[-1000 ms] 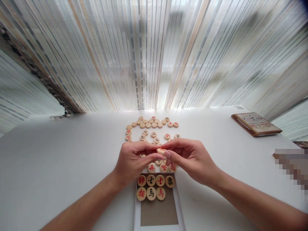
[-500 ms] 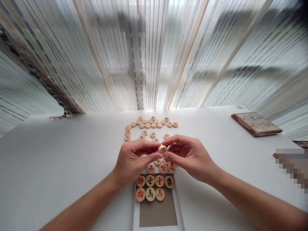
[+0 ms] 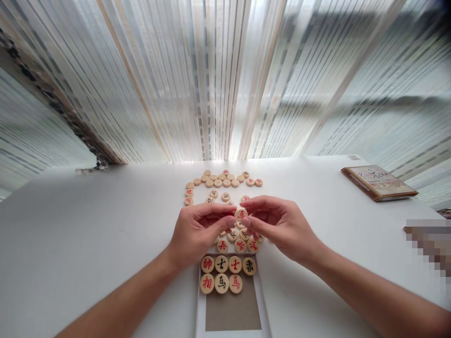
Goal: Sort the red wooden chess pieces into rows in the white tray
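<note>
Between my two hands is a round wooden xiangqi piece (image 3: 241,214) with a red character facing me. The fingertips of my left hand (image 3: 200,230) pinch its left side, and my right hand (image 3: 282,225) pinches its right side. Below them lies a shallow white box (image 3: 262,305) with a grey-brown inside. In it sit two rows of pieces with red or black characters, such as a black horse piece (image 3: 221,284) and a red horse piece (image 3: 236,284). Several loose pieces lie beyond the box, partly hidden by my hands, among them a red soldier piece (image 3: 222,245).
Farther back on the white table (image 3: 105,234) is a row of xiangqi pieces (image 3: 226,183), many of them blank side up. A flat printed box (image 3: 380,182) lies at the right. Behind the table hangs a striped curtain (image 3: 225,84).
The held piece has tilted so that its red face shows more fully, and it sits slightly higher. Both hands keep their pinch. The view has shifted slightly.
</note>
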Demonstrator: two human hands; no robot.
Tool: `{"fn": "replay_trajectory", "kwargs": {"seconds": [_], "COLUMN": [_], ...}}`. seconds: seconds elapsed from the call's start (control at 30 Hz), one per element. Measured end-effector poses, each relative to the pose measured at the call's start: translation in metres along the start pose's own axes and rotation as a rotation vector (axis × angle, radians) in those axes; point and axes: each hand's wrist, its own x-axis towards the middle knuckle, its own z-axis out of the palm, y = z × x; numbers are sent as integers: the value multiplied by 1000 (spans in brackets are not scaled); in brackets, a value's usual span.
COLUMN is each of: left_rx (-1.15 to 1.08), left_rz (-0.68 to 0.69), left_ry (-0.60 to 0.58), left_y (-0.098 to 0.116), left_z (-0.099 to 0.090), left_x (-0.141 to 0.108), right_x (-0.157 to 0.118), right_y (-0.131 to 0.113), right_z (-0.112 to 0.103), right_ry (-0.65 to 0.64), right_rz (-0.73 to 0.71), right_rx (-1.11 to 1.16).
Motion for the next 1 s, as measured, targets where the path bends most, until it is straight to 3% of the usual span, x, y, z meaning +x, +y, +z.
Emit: {"fn": "replay_trajectory", "kwargs": {"seconds": [0.57,1.0], "left_rx": [-155,-157], "left_rz": [-145,-161], "left_ry": [-64,-20], "left_y": [2,4], "left_z": [-3,-1], "left_x": [6,7], "right_x": [-1,1], "right_y": [-1,-4], "right_z": [1,-2], "right_ry": [-53,-56], "right_rz": [-76,45], "right_rx": [-11,30]}}
